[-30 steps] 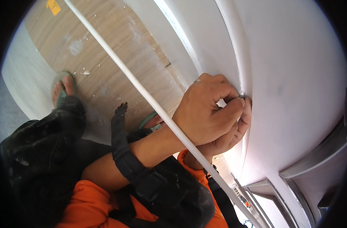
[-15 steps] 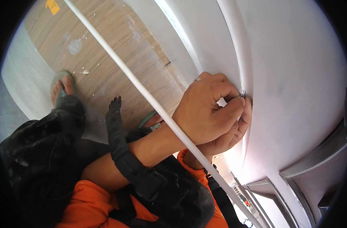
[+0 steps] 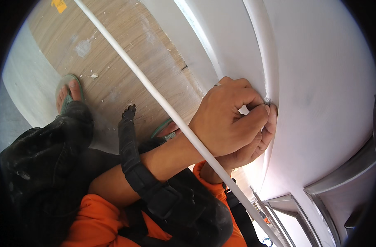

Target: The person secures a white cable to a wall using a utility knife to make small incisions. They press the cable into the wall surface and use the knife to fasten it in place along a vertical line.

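My left hand (image 3: 225,119) is closed in a pinch, thumb and forefinger meeting against the white rounded strip (image 3: 263,49) that runs along the white wall. A small greyish bit (image 3: 267,101) shows at the fingertips, too small to name. Partly behind the left hand, my right hand (image 3: 258,146) is closed too, its fingertips meeting the left ones at the same spot. What it grips is hidden. A long thin white pipe (image 3: 144,78) slants across the view, passing over my left wrist.
White wall (image 3: 319,82) fills the right side. Wood-patterned floor (image 3: 109,86) with white smears and crumbs lies below, near my sandalled foot (image 3: 74,90). A black strap (image 3: 140,179) hangs around my left forearm. Grey-framed panels (image 3: 340,177) stand lower right, and an orange-yellow tag (image 3: 59,5) lies upper left.
The view has shifted a little, so the scene sits slightly further right. Both hands keep their pinch at the same place on the strip.
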{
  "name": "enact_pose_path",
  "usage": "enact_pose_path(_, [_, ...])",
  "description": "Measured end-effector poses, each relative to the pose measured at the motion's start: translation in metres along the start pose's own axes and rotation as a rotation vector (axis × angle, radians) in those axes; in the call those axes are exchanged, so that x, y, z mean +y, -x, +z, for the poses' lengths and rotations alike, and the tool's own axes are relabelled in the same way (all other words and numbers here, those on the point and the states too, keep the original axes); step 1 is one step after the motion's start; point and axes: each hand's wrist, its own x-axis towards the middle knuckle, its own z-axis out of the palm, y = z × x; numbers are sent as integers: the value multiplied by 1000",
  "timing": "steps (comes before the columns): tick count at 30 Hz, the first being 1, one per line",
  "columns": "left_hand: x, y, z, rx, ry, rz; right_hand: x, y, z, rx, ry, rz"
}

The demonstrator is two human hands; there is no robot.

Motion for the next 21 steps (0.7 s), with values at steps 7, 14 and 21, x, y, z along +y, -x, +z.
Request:
enact_pose_path(7, [3,1,-1,-11,70,-66,-10,-6,21,165,-74,0])
enact_pose_path(14, [4,0,-3,-27,15,-37,4,2,0,33,-38,-4])
enact_pose_path(21, [2,1,-1,-20,16,-30,6,-1,-9,-4,71,-27])
